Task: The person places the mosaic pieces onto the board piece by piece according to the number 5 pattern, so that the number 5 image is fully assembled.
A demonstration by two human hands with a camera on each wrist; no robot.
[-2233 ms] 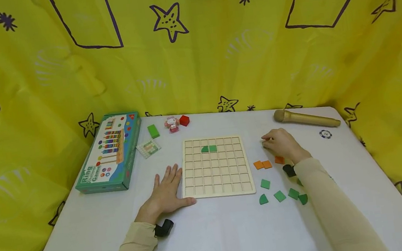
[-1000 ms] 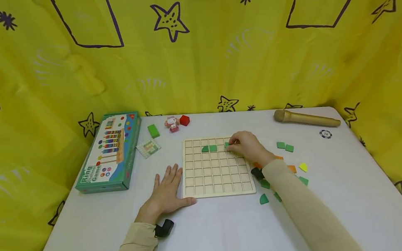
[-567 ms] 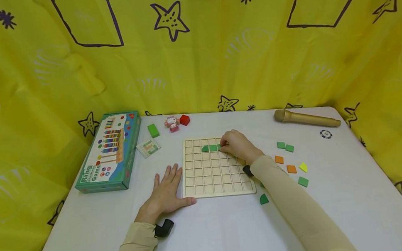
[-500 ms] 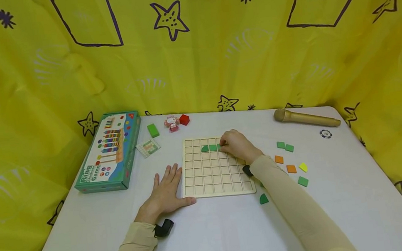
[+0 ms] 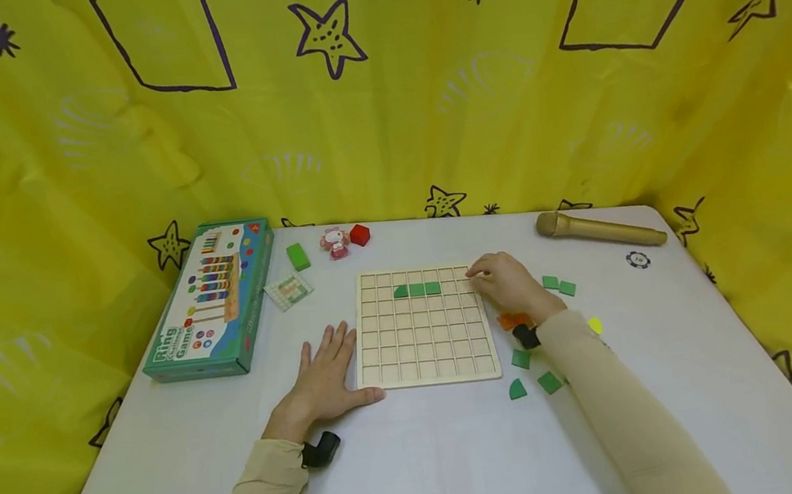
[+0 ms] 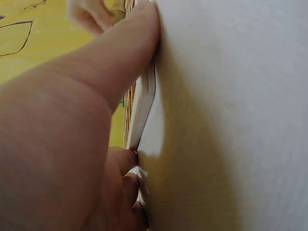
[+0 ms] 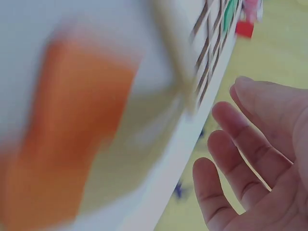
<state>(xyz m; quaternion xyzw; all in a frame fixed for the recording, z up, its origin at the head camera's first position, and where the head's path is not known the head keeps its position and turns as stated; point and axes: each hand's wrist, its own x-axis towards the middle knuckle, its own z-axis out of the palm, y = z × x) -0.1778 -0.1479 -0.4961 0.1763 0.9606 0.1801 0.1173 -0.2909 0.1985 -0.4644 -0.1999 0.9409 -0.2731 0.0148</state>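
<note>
A wooden grid board [image 5: 425,338] lies on the table with three green tiles [image 5: 416,290] in a row near its top: a quarter-round one and two squares. My left hand [image 5: 320,384] rests flat on the table, its thumb at the board's lower left corner; the left wrist view shows the thumb [image 6: 120,53] against the board's edge. Over the board's upper right edge is my right hand [image 5: 508,283], holding nothing, its fingers [image 7: 231,159] loosely bent in the right wrist view. Orange tiles [image 5: 515,320] lie below that hand, partly covered by the wrist.
Several loose green tiles [image 5: 549,382] and a yellow piece [image 5: 594,326] lie right of the board. Further out are a gold microphone-shaped object [image 5: 598,230] and a chip [image 5: 638,260]. Leftward sit a game box [image 5: 210,303], pattern card [image 5: 288,291], green block [image 5: 297,256], figurine [image 5: 336,243] and red cube [image 5: 360,235].
My right hand brought a green square tile from the right, set it beside the other two on the board, let go and moved back rightward. The left hand stayed put.
</note>
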